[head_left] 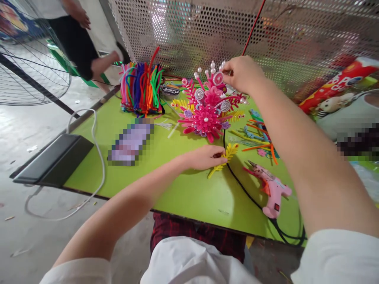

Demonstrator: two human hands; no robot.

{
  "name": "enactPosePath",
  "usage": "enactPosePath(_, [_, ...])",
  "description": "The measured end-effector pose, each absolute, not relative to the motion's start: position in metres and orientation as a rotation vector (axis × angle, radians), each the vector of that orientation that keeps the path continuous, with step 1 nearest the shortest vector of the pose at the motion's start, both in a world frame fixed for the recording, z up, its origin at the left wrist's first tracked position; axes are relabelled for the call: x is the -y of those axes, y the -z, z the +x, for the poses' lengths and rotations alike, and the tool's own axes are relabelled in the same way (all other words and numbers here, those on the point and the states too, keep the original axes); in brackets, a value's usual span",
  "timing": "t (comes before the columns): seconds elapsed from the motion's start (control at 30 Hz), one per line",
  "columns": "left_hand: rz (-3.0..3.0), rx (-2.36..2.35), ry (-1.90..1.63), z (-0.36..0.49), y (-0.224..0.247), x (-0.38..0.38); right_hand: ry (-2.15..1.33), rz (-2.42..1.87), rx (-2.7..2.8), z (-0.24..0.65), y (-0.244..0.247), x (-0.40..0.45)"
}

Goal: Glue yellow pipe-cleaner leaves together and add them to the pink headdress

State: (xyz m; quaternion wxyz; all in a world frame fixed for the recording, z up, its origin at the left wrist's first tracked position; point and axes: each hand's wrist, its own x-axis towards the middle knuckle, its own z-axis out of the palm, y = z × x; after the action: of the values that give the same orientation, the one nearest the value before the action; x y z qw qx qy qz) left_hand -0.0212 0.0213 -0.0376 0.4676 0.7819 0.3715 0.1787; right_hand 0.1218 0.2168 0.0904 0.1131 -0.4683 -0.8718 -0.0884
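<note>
A pink flower arrangement [206,114] with pearls, round beaded discs and yellow leaf sprigs stands at the middle back of the green table. My right hand [244,75] reaches over its upper right side, fingers pinched near a round pink disc; what they grip, if anything, is hidden. In front of the arrangement, my left hand [207,157] holds a yellow leaf sprig [231,153] between thumb and fingers, low over the table. The pink glue gun [274,193] lies to the right, its black cable running beside it.
Bundled colourful pipe cleaners [142,88] stand at the back left of the table [183,193]. Nearer are a blurred phone [132,142] and a dark stand [55,157] with a white cable. Loose stems [257,136] lie right. A person [74,39] is beyond a wire fan guard.
</note>
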Motion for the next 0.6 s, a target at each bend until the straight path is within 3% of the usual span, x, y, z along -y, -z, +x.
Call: enactPosePath(0.6, [1.936,-0.950,-0.435,-0.020,0.032,-0.018,-0.164,-1.302,2.576,0.180,-0.103,-0.208])
